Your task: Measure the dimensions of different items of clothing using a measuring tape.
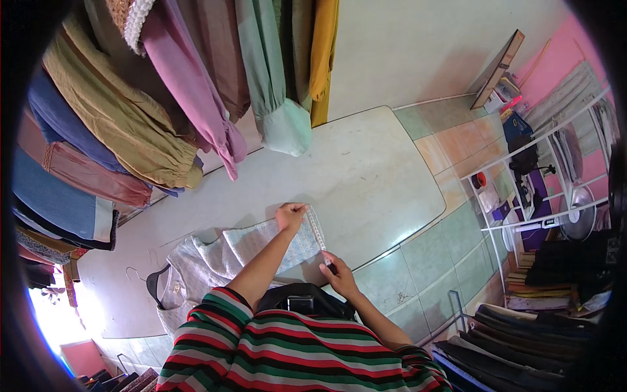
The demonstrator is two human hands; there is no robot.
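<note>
A pale blue-white textured garment (250,252) lies across the white table before me, its neckline end at the left on a dark hanger (157,285) with a metal hook. A narrow white strip (317,230) with repeated marks runs along the garment's right-hand edge. I cannot tell whether it is a measuring tape or a trim. My left hand (292,216) pinches the far corner of that edge, at the strip's upper end. At the near end, my right hand (340,277) holds a small dark object (331,267), partly hidden by the fingers.
Several long-sleeved garments (196,98) hang over the far side of the white table (372,161). At the right stand a white metal rack (519,149) and a fan (578,213). Dark folded clothes (509,343) hang at the lower right, beyond the tiled floor (416,274).
</note>
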